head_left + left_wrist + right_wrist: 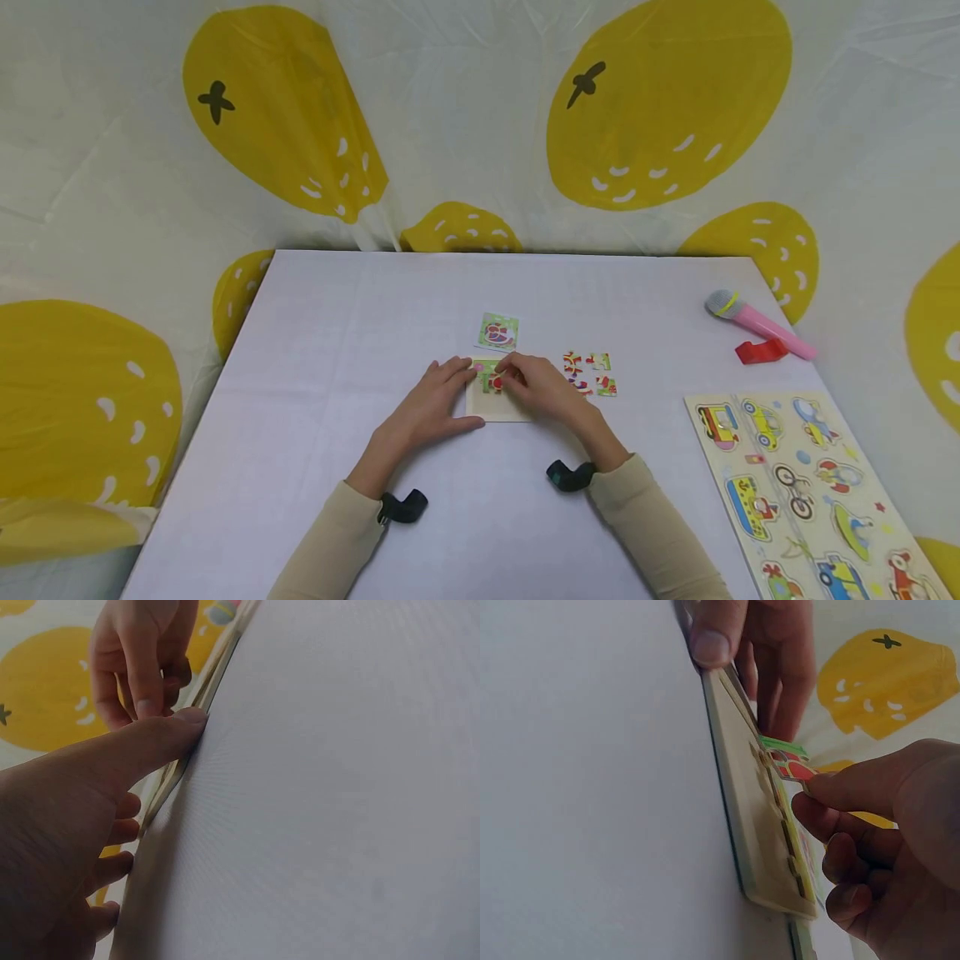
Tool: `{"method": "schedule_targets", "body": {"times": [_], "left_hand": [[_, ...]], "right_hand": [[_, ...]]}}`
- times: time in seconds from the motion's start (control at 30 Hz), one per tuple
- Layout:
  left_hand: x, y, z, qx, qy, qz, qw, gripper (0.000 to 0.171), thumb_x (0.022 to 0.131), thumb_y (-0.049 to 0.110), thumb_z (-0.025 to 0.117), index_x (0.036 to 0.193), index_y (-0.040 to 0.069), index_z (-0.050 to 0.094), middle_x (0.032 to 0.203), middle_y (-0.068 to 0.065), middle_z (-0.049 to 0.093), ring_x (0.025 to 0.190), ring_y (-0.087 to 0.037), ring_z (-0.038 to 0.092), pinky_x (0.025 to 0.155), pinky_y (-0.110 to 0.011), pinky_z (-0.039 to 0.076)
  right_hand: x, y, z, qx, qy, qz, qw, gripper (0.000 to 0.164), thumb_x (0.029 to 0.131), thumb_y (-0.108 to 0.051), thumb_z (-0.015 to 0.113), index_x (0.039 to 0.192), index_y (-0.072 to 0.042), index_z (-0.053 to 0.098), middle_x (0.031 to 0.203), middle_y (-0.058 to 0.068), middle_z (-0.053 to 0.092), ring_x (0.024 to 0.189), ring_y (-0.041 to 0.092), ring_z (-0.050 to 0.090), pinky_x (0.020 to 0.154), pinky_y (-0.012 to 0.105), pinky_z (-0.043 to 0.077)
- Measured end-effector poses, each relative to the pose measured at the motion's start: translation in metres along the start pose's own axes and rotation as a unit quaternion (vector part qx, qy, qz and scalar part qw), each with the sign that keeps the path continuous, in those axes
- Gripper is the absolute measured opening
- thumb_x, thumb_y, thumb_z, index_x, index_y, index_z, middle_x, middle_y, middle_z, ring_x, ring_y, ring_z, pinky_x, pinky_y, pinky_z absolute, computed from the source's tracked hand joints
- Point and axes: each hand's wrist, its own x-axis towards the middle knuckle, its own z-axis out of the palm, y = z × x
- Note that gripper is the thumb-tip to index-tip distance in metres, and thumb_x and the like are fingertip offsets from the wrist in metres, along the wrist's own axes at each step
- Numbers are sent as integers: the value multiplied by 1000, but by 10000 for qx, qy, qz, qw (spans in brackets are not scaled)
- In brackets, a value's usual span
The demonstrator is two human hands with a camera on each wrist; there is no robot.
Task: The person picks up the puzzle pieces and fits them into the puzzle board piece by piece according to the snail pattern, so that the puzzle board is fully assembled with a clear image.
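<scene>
A small wooden puzzle tray (495, 410) lies on the white table in front of the person, with green pieces along its far side. My right hand (543, 385) is over the tray, pinching a red and green jigsaw piece (791, 766) between thumb and forefinger. In the right wrist view this piece is tilted, close over the tray's recess. My left hand (433, 402) rests at the tray's left side, fingers extended, thumb (172, 735) at the near corner. Several loose jigsaw pieces (602, 362) lie to the right of the tray.
Just beyond the tray is a square picture card (498, 331). A pink toy microphone (765, 327) and a red strip (761, 351) lie at the far right. Nearer, a large wooden vehicle puzzle board (780, 450) reaches along the right edge of the table.
</scene>
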Motion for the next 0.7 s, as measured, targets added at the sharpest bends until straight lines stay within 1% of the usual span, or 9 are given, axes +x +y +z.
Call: {"method": "schedule_targets", "body": {"times": [0.2,0.37,0.53,0.6,0.7], "left_hand": [[0,1,-1,-116,-23,-74,9999,81,83,56,75,146,13,49,156,-6,44,150,-25,34,127,-48,22],[0,2,-2,-212,18,-79,9997,74,82,55,76,138,13,53,154,-7,46,150,-25,36,126,-50,23],[0,1,-2,-198,100,103,9997,66,82,53,77,133,16,58,152,-8,47,148,-26,38,125,-53,24],[0,0,-2,-174,147,199,9995,62,83,53,77,131,18,60,152,-8,47,147,-27,38,124,-55,24],[-1,-2,0,-126,160,257,9995,60,83,53,76,130,19,61,152,-8,47,148,-26,38,124,-55,25]], "right_hand": [[1,-5,9,2,74,20,10000,16,96,-13,64,112,-10,68,90,-1,67,78,10,55,73,25,48],[2,-6,16,-72,160,83,9998,17,96,-14,66,112,-9,69,89,-1,67,78,10,55,74,27,49],[3,-8,19,-226,262,161,9993,16,96,-15,66,112,-10,69,92,-1,66,80,12,54,77,29,48],[3,-9,20,-286,329,128,9990,16,96,-15,66,110,-10,70,92,-1,65,80,13,54,77,30,48],[3,-9,21,-380,426,19,9984,14,95,-15,67,108,-9,70,90,0,64,79,13,54,75,30,47]]}}
